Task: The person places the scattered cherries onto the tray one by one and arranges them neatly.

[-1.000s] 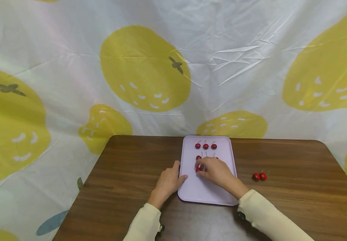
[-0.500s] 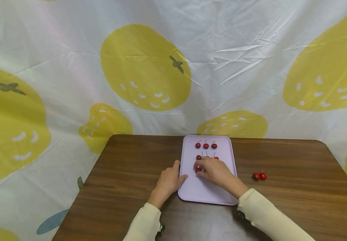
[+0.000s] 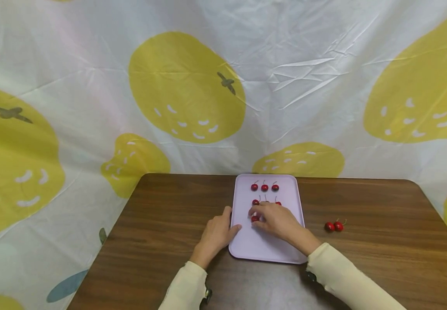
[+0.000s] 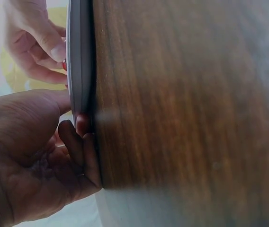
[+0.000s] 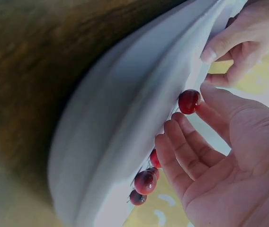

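Observation:
A pale lilac tray (image 3: pixel 246 245) lies on the wooden table. My left hand (image 3: pixel 216 231) holds its left edge, thumb over the rim and fingers curled against the side, as the left wrist view shows. Over the tray, my right hand (image 3: pixel 279 220) pinches a red cherry (image 5: pixel 189 101) between thumb and index finger, close to the surface. The other fingers of that hand extend loosely. Beyond it, a row of three cherries (image 3: pixel 265 188) with stems stands at the tray's far end. A second row, with a cherry (image 3: pixel 256 202) at its left, is partly hidden by my right hand.
Two more cherries (image 3: pixel 330 227) lie side by side on the table (image 3: pixel 382 249), right of the tray. A white curtain (image 3: pixel 305 107) with yellow fruit prints hangs right behind the table's far edge.
The cherry at my right fingertips has shifted very slightly toward me and to the left, with the index finger edging left. My left hand and the tray stay in place.

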Demonstrator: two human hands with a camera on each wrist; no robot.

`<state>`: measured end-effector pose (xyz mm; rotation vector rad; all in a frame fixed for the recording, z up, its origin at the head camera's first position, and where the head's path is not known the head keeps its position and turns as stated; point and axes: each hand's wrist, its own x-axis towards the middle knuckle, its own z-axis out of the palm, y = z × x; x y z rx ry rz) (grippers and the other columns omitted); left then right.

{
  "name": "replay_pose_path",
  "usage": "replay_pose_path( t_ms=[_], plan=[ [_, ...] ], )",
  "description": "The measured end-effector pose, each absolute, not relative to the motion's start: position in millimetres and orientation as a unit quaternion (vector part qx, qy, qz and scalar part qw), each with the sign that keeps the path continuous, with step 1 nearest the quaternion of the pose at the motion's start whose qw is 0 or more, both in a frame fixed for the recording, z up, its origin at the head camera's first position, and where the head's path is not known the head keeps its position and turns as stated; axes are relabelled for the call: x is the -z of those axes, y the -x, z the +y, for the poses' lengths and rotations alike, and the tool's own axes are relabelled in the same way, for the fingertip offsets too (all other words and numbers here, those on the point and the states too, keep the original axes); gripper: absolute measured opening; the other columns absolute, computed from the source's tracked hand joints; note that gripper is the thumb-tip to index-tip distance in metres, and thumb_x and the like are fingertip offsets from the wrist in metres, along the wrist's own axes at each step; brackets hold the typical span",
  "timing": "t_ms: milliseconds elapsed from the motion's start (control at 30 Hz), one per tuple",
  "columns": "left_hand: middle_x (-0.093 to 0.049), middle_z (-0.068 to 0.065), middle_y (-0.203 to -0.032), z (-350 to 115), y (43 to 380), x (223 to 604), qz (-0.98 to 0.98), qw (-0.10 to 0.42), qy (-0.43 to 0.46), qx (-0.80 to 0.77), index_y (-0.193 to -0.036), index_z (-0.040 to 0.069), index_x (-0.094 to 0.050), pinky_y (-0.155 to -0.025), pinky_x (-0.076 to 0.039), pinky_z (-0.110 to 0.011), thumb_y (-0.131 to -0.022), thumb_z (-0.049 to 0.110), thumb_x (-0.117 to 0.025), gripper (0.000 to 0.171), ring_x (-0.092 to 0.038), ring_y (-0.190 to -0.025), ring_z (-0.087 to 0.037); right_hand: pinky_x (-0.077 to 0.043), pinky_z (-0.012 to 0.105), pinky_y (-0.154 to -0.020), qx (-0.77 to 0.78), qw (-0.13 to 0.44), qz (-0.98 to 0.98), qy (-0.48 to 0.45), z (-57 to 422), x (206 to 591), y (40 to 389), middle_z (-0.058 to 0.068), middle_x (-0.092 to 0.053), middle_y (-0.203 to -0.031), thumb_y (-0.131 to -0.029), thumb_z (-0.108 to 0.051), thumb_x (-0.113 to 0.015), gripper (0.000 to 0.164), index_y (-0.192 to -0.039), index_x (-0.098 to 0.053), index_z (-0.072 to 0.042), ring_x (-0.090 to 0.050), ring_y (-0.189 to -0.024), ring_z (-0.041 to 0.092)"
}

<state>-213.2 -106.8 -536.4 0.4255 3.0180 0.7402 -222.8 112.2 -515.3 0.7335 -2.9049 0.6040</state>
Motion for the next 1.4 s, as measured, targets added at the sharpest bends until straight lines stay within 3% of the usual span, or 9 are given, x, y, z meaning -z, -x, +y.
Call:
replay_pose_path(
  t_ms=[100,333,567,800,900,1067,1200,1400],
  plan=[
    [-0.076,-0.024,-0.101,-106,213,537,0.962,0.002,-0.137,-0.237,-0.135,0.006,-0.053,-0.074,-0.058,-0.049,-0.098,0.035,-0.076,0.052,-0.074,-0.084,-0.037,-0.056,0.042,-0.08,-0.202,0.064,-0.948,-0.237,116,515,219,0.002,-0.075,-0.1,-0.089,-0.026,-0.086,0.025,-0.111,-0.076,-0.019,-0.07,-0.092,0.019],
    [-0.076,-0.023,-0.106,-106,212,536,0.962,0.017,-0.127,-0.242,-0.139,0.005,-0.052,-0.075,-0.06,-0.047,-0.098,0.034,-0.076,0.056,-0.072,-0.082,-0.032,-0.046,0.048,-0.09,-0.23,0.178,-0.935,-0.203,143,508,209,0.003,-0.077,-0.111,-0.098,-0.031,-0.076,0.016,-0.109,-0.078,-0.019,-0.07,-0.109,0.026],
    [-0.076,-0.022,-0.104,-109,215,533,0.964,0.014,-0.123,-0.235,-0.139,0.006,-0.051,-0.077,-0.059,-0.045,-0.099,0.035,-0.075,0.056,-0.07,-0.081,-0.029,-0.045,0.05,-0.09,-0.249,0.216,-0.926,-0.181,177,497,201,0.004,-0.077,-0.107,-0.102,-0.027,-0.07,0.013,-0.105,-0.079,-0.018,-0.069,-0.105,0.029],
    [-0.076,-0.022,-0.103,-108,214,531,0.963,0.02,-0.128,-0.238,-0.139,0.007,-0.051,-0.075,-0.058,-0.046,-0.099,0.037,-0.074,0.055,-0.07,-0.08,-0.031,-0.041,0.044,-0.076,-0.225,0.252,-0.931,-0.141,210,501,183,0.004,-0.072,-0.091,-0.093,-0.019,-0.078,0.006,-0.098,-0.079,-0.017,-0.063,-0.091,0.028],
    [-0.076,-0.023,-0.102,-108,212,532,0.961,0.023,-0.131,-0.241,-0.139,0.006,-0.051,-0.074,-0.058,-0.047,-0.099,0.036,-0.074,0.055,-0.07,-0.079,-0.031,-0.041,0.043,-0.071,-0.207,0.241,-0.942,-0.106,224,503,173,0.002,-0.067,-0.082,-0.089,-0.02,-0.082,0.011,-0.098,-0.079,-0.017,-0.059,-0.082,0.025],
    [-0.076,-0.024,-0.103,-107,213,533,0.963,0.02,-0.129,-0.237,-0.139,0.006,-0.051,-0.076,-0.058,-0.049,-0.099,0.037,-0.075,0.056,-0.072,-0.083,-0.034,-0.04,0.038,-0.058,-0.187,0.177,-0.965,-0.049,246,503,158,-0.002,-0.063,-0.076,-0.087,-0.028,-0.083,0.028,-0.112,-0.075,-0.017,-0.058,-0.079,0.024],
    [-0.076,-0.024,-0.104,-107,213,532,0.963,0.027,-0.123,-0.239,-0.14,0.006,-0.05,-0.077,-0.058,-0.049,-0.099,0.037,-0.074,0.057,-0.071,-0.082,-0.033,-0.04,0.037,-0.053,-0.179,0.162,-0.97,-0.036,256,506,151,-0.001,-0.066,-0.078,-0.085,-0.03,-0.086,0.036,-0.116,-0.074,-0.016,-0.061,-0.084,0.027],
    [-0.076,-0.024,-0.104,-107,214,533,0.963,0.028,-0.122,-0.237,-0.14,0.007,-0.051,-0.077,-0.058,-0.048,-0.099,0.038,-0.074,0.056,-0.071,-0.082,-0.032,-0.045,0.043,-0.056,-0.185,0.153,-0.971,-0.015,262,510,148,-0.002,-0.071,-0.082,-0.085,-0.032,-0.086,0.033,-0.112,-0.075,-0.017,-0.066,-0.095,0.036]
  ],
)
